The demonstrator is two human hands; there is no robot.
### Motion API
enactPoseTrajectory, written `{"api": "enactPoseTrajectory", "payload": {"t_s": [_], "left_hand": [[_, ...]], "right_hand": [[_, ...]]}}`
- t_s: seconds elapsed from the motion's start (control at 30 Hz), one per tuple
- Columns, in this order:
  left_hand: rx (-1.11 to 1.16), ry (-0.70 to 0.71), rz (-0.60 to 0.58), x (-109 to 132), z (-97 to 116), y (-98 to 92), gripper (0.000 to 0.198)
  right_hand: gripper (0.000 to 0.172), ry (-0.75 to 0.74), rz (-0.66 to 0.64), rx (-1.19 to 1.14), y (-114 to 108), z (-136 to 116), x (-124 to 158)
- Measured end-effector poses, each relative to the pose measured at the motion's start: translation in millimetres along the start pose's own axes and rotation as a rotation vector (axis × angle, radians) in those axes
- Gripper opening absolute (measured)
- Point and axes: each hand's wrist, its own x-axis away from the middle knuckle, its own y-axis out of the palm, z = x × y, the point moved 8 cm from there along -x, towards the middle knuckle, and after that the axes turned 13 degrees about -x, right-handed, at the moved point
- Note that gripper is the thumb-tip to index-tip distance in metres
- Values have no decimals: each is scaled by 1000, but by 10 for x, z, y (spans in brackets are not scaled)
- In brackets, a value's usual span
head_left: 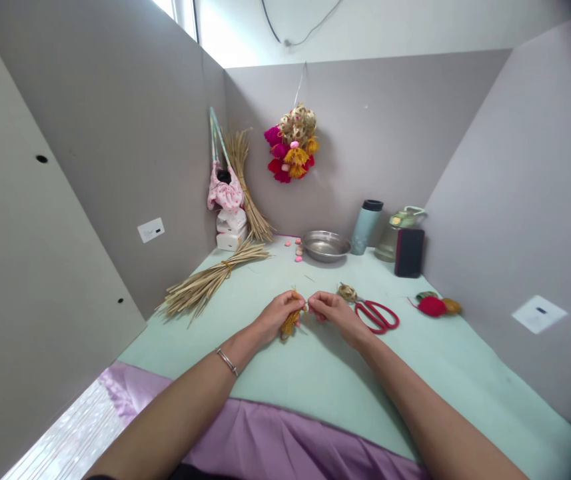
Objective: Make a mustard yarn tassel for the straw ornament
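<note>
My left hand [281, 313] is closed on a small bundle of mustard-yellow yarn [290, 325], looped like a tassel and hanging below the fingers. Close beside it, my right hand [329, 309] pinches at the top of the bundle, fingertips nearly meeting the left ones. What the right fingers pinch is too small to make out. Right of this hand lie red-handled scissors [376, 316], with a small woven straw ball [347, 292] at their blade end.
A tied straw bundle [210, 280] lies at left. Behind stand a steel bowl [326, 247], a blue tumbler [366, 228], a green bottle [389, 241] and a dark phone-like slab [409, 253]. Yarn balls [432, 307] sit at right. Tasselled straw balls [295, 143] hang on the wall.
</note>
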Motion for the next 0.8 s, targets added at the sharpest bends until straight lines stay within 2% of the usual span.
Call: {"api": "enactPoseTrajectory", "payload": {"t_s": [0.6,0.8], "left_hand": [[-10,-24,-21,4,-33,17,21],[14,-53,-36,16,-37,18,13]], "right_hand": [[10,-12,-10,7,58,-35,29],[6,15,-29,13,112,5,36]]}}
